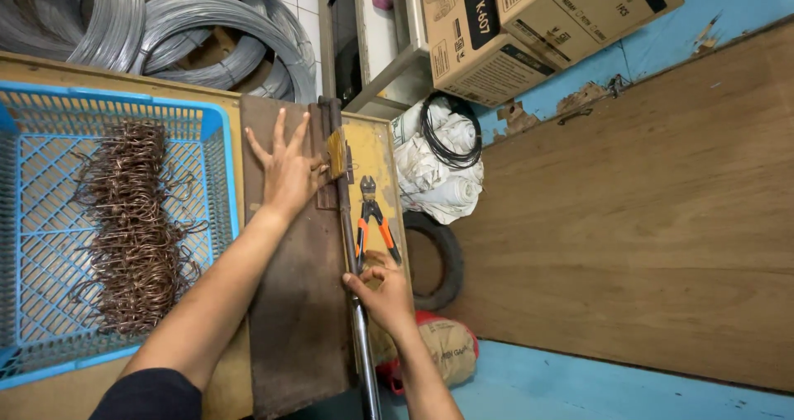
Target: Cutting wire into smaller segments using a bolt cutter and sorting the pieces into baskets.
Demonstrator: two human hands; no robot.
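The left hand [287,174] lies flat, fingers spread, on the brown metal plate [294,321], while the right hand [382,292] closes around the steel lever bar [361,337], near the orange-handled cutters [372,221].

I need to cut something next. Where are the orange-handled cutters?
In the head view, the orange-handled cutters lie on the yellow bench top, right of the long metal lever bar and just above the right hand.

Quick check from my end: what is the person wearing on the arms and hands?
Both hands are bare: no gloves, rings or watch visible on the left hand or right hand. Forearms are uncovered. A dark sleeve covers the left upper arm; the right arm shows no sleeve in view.
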